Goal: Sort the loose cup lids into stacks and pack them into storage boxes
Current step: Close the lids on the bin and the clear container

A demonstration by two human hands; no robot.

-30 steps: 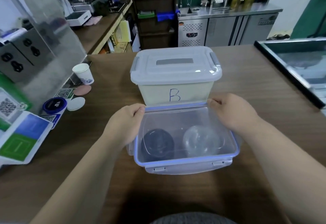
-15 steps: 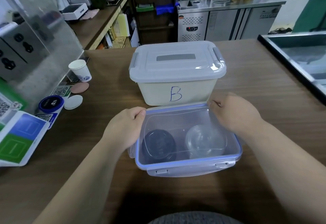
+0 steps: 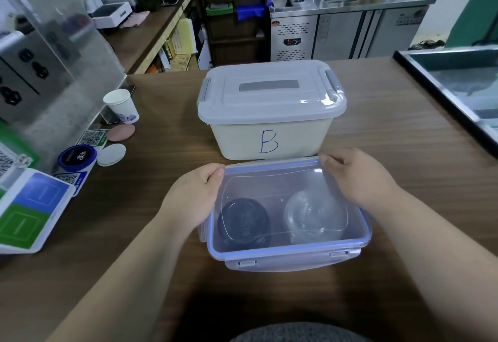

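Your left hand point(image 3: 194, 199) and right hand point(image 3: 358, 177): each grips a far corner of the clear box lid point(image 3: 272, 180). Inside: 1 black lid stack point(image 3: 242, 223), 1 clear lid stack point(image 3: 315, 217). Box B point(image 3: 269, 137): closed. Remaining, likely: latching

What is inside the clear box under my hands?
Through its see-through cover: a black lid stack at left and a clear lid stack at right. How many lids each holds is hidden.

Cannot count the black lids point(image 3: 244, 221) or clear lids point(image 3: 314, 216) through the hazy box lid point(image 3: 272, 178) at 6 o'clock (mere smudges). Cannot read the placard point(image 3: 29, 215) at 8 o'clock, cropped by the left edge.
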